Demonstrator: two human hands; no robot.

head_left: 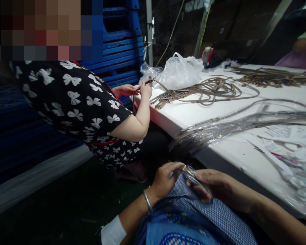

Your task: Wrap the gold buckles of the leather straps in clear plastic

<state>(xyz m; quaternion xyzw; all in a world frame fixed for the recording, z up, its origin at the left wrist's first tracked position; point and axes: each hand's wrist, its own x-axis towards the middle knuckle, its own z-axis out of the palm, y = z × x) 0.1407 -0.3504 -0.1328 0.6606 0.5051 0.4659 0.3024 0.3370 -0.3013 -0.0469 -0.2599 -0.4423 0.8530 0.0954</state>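
Note:
Low in front of my blue checked apron, both hands grip a bundled strap in clear plastic, with a bit of gold-coloured metal at its top. My left hand, a silver bangle on its wrist, has its fingers closed round the upper left end. From the other side my right hand holds the plastic between thumb and curled fingers; the wrapping covers part of these fingertips. More brown straps in clear plastic lie along the table edge beyond my hands.
A white table stretches right, bearing loose brown straps, a further strap pile, a white plastic bag, and paper and plastic scraps. A co-worker at the left handles a strap. Blue pallets stand behind.

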